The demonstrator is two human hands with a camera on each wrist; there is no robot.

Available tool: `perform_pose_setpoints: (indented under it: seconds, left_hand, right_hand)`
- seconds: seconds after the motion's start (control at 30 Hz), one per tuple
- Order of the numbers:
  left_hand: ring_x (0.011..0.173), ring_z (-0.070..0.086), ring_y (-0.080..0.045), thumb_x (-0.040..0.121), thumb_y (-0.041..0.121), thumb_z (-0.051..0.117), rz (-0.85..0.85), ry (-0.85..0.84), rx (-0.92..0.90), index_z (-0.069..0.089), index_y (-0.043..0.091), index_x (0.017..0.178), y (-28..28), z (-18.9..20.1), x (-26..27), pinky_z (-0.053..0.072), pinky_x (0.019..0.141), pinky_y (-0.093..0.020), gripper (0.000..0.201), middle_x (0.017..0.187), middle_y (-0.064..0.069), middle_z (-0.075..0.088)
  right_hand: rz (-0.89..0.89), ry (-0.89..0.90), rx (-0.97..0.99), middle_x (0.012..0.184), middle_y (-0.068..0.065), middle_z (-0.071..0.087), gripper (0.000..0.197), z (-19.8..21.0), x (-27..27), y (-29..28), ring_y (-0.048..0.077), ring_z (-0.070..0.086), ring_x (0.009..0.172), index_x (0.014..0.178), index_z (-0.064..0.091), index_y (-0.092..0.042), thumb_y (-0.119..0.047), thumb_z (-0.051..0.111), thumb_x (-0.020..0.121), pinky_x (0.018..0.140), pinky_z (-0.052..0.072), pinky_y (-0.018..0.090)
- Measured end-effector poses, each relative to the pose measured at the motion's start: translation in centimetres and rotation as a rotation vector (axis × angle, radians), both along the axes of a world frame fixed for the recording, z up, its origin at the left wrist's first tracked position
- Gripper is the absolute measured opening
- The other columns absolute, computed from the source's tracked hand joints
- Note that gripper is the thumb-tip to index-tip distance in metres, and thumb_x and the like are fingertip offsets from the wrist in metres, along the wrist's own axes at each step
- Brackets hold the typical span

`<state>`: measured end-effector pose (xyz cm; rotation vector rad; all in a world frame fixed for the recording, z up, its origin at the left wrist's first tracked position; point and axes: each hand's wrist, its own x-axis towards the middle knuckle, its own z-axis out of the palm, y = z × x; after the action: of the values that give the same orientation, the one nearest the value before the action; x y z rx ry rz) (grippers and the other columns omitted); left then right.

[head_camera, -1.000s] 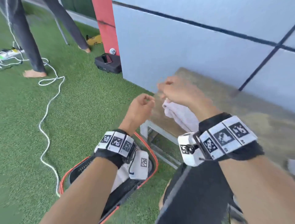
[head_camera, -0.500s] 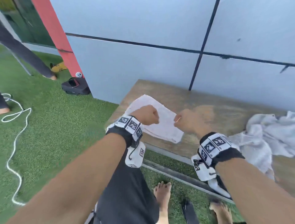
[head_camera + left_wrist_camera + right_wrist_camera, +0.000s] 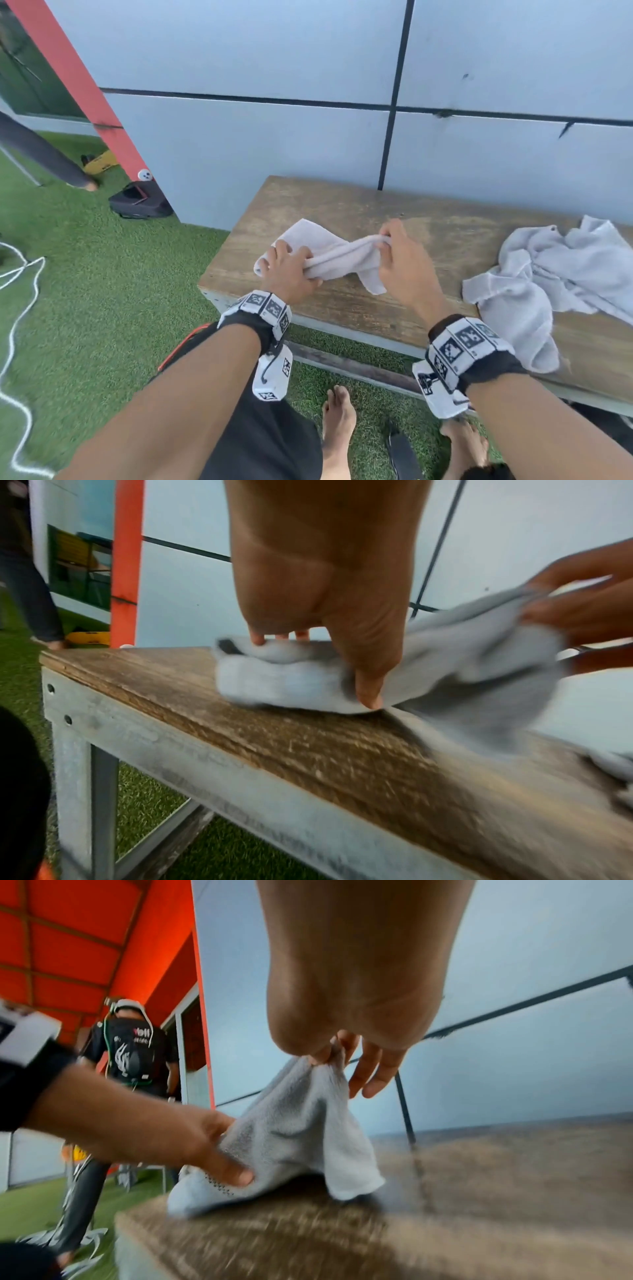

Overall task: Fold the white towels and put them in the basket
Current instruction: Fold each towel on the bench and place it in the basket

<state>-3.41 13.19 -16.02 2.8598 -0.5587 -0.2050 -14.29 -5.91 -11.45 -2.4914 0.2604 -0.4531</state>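
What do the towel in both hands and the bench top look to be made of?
Towel: soft looped terry, likely cotton; fuzzy nap, limp drape between left hand and right hand.
Bench top: worn, matt wood, possibly plywood; streaky grain, layered edge. Frame beneath looks like grey painted metal.

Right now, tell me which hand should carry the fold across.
Right hand, probably: it pinches the towel by its raised end, free to swing over. The left hand grips the other end down on the bench.

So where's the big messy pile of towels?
In the head view the crumpled pile of towels lies on the right end of the wooden bench, to the right of the right hand, untouched.
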Motion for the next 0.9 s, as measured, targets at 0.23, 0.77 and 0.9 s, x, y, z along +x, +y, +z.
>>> perform_pose_setpoints:
  seconds: [0.23,0.77,0.9]
  left_hand:
    - [0.061,0.054,-0.022,0.092,0.052,0.06,-0.064,0.37,-0.322,0.063,0.006,0.083,-2.3,4.3,1.0,0.04,0.06,-0.029,0.047,0.067,-0.005,0.057]
    - [0.095,0.069,-0.028,0.095,0.009,0.065,-0.161,0.738,-0.968,0.065,-0.01,0.117,-11.7,11.4,-3.4,0.059,0.084,-0.038,0.029,0.111,-0.025,0.07]
    - [0.093,0.07,-0.027,0.089,0.036,0.073,-0.014,0.581,-1.076,0.071,-0.003,0.105,-12.1,12.0,-3.2,0.057,0.088,-0.049,0.042,0.109,-0.022,0.072]
  right_hand:
    - [-0.286,-0.334,0.08,0.105,0.011,0.054,0.015,5.1,-0.4,-8.5,0.022,0.048,0.085,0.111,0.055,-0.005,-0.008,0.053,0.096,0.075,0.034,0.026]
    - [-0.025,-0.014,0.33,0.073,0.014,0.064,0.032,3.0,-3.5,-7.4,0.035,0.059,0.07,0.084,0.06,-0.004,-0.031,0.053,0.099,0.071,0.051,0.047]
    - [-0.197,-0.118,0.345,0.06,-0.001,0.048,0.036,4.1,-4.2,-10.0,0.027,0.048,0.062,0.069,0.047,-0.01,-0.027,0.05,0.1,0.06,0.042,0.036]
